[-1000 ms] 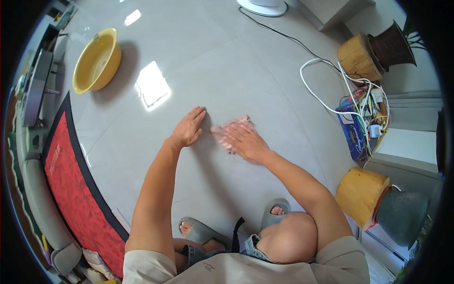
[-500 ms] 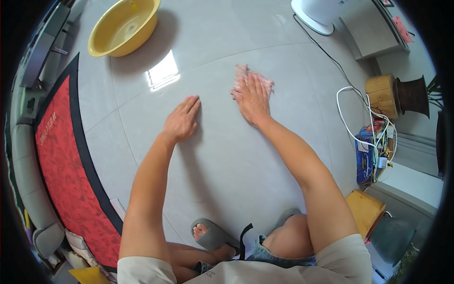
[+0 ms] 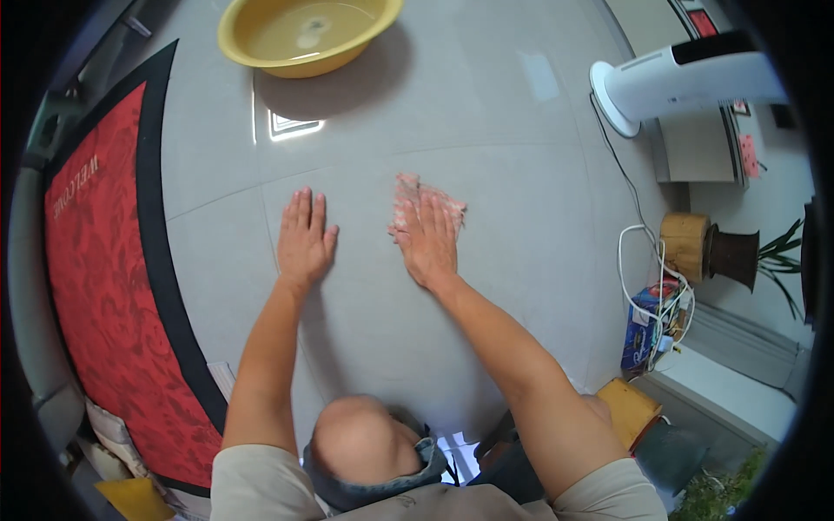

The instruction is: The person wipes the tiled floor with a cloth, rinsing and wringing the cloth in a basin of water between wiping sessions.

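Note:
On the pale tiled floor (image 3: pixel 486 304), my right hand (image 3: pixel 430 247) lies flat on a pink-and-white patterned cloth (image 3: pixel 407 193), fingers stretched out over it. The cloth's upper corner and right edge stick out past my fingers; its middle is hidden under the hand. To the left, my left hand (image 3: pixel 304 243) rests on the bare tile with its fingers extended and thumb apart, holding nothing. Beyond both hands stands a yellow basin (image 3: pixel 239 43) with what looks like cloudy water in it.
A red mat (image 3: pixel 104 260) with a black border runs along the left. At the right are a white upright appliance (image 3: pixel 643 91) with a cord, a wooden stump (image 3: pixel 684 246), a blue box (image 3: pixel 640 339) of tangled cables and a yellow wooden stool (image 3: pixel 630 408).
The view has shifted, so the basin shows farther right. My left hand has turned, its fingers now pointing away from me. My right hand stays on the cloth. A bent knee now covers the sandalled foot.

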A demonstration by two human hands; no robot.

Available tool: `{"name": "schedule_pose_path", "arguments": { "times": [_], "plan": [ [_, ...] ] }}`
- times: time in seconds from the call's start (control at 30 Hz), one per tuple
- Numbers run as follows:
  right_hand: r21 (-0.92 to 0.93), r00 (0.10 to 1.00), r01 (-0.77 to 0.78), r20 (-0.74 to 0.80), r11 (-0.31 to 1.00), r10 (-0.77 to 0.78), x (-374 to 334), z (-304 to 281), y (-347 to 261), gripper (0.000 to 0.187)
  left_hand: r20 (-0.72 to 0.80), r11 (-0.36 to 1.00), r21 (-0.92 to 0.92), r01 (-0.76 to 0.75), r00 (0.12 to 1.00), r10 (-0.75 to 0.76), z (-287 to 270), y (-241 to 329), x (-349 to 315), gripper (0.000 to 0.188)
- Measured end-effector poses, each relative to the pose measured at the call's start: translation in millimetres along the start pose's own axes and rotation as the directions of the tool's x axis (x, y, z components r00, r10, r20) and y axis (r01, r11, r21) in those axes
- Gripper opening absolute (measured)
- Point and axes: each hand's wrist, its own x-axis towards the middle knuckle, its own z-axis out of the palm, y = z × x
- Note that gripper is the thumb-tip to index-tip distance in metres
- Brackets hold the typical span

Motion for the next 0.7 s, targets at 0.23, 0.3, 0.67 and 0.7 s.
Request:
{"name": "schedule_pose_path", "arguments": {
  "times": [0.23,0.3,0.67,0.7],
  "plan": [
    [-0.118,0.998,-0.048,0.028,0.992,0.051,4.2,1.3,-5.1,0.069,0.021,0.995,-0.092,0.037,0.999,-0.035,-4.8,-0.5,6.0,0.068],
    [-0.126,0.998,-0.063,0.019,0.99,0.066,8.8,7.4,-13.5,0.069,0.019,0.994,-0.097,0.051,0.999,-0.049,-4.4,-2.4,6.7,0.069],
    [-0.029,0.95,0.266,0.18,0.964,-0.257,107.8,13.7,-62.2,0.07,0.071,0.966,-0.235,0.106,0.993,-0.092,-2.0,-8.8,6.8,0.068],
    [-0.056,0.95,0.274,0.174,0.96,-0.26,111.2,15.2,-61.4,0.071,0.064,0.966,-0.244,0.081,0.996,-0.067,-4.3,-8.7,9.8,0.067]
  ]
}}
